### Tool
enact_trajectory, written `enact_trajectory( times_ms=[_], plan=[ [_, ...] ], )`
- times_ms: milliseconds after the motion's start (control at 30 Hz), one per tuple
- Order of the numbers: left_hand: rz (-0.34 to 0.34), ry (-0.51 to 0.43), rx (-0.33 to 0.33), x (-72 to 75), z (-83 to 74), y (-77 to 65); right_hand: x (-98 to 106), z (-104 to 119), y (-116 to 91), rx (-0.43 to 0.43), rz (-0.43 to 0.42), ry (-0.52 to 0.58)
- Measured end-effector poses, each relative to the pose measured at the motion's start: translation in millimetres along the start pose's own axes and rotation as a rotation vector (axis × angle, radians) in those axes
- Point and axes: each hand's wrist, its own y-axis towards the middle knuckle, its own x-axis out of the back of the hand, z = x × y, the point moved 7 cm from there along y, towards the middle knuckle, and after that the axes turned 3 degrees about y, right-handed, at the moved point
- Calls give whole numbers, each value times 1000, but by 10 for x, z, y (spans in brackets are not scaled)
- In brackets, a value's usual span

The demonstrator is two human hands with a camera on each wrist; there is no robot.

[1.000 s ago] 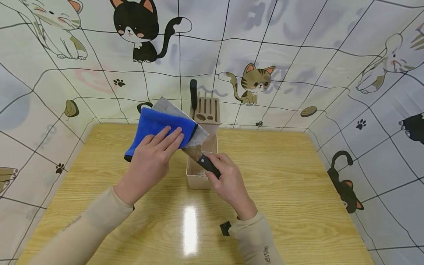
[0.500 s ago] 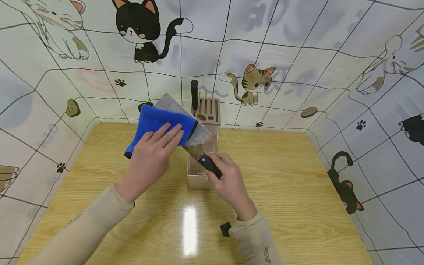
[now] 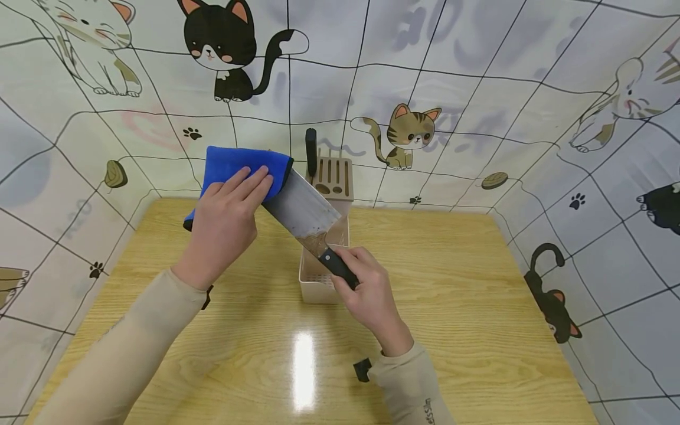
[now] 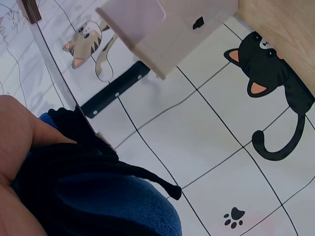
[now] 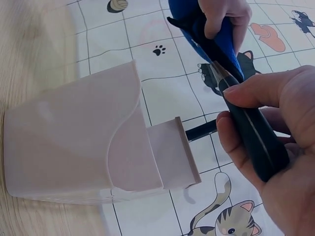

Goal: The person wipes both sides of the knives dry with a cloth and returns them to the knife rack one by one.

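Note:
My right hand (image 3: 366,289) grips the black handle (image 5: 253,135) of a cleaver (image 3: 303,206), which slants up and left above the table. The wide grey blade shows brown marks near the handle. At the far end of the blade, my left hand (image 3: 225,206) pinches a blue cloth (image 3: 234,162) with black edging, fingers on top and thumb on the other side in the right wrist view. The folded cloth (image 4: 118,201) wraps the blade there and hides the tip.
Behind the cleaver stands a beige knife holder (image 3: 319,292) with a slotted top (image 3: 342,177). Another black-handled knife (image 3: 311,153) stands in it. The wooden table (image 3: 451,307) meets cat-patterned walls (image 3: 467,118) at the back and sides.
My left hand and the cloth have slid up and left along the blade toward its far end, baring more metal near the handle. My right hand has hardly moved.

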Motion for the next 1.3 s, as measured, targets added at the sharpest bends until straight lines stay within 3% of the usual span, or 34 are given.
enact_trajectory(
  times_ms=[200, 333, 633, 1300],
  plan=[
    [11, -11, 49, -26, 115, 57, 12, -1, -11, 16, -31, 16],
    [22, -21, 56, -51, 112, 56, 19, -3, -10, 7, -52, 18],
    [43, -53, 29, -84, -108, 1, 16, -19, 8, -49, -110, 48],
    [25, -107, -10, -132, -576, -142, -20, -75, 27, -165, -122, 127]
  ],
)
